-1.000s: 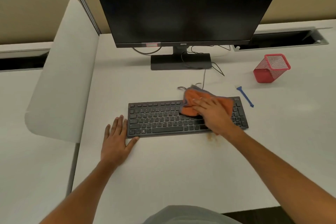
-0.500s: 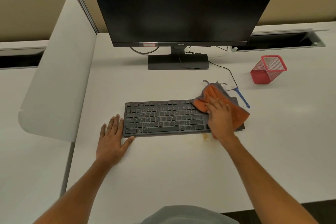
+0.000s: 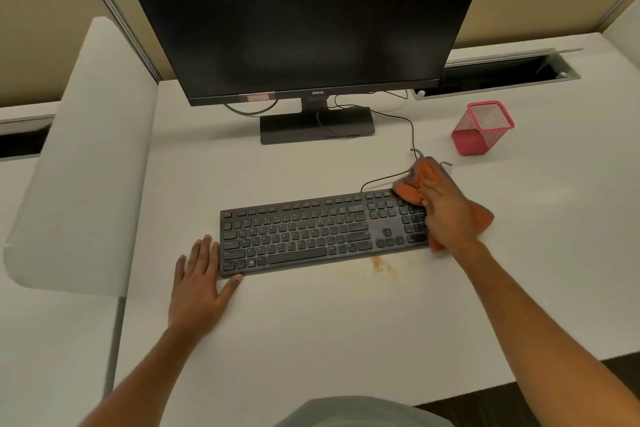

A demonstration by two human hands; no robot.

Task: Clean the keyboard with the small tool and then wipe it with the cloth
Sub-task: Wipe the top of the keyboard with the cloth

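A black keyboard lies across the white desk. My right hand presses an orange cloth flat onto the keyboard's right end, over the number pad's edge, with the fingers stretched out. The cloth spills past the keyboard onto the desk at the right. My left hand lies flat on the desk at the keyboard's near left corner, thumb touching its front edge. The small blue tool is hidden from view.
A dark monitor on its stand rises behind the keyboard, with cables trailing to the keyboard. A red mesh pen cup stands at the back right. A brownish stain marks the desk in front of the keyboard. A white divider borders the left.
My right hand has slid the cloth rightward along the keyboard, from its middle to its right end. The blue tool has become covered. My left hand has stayed put.
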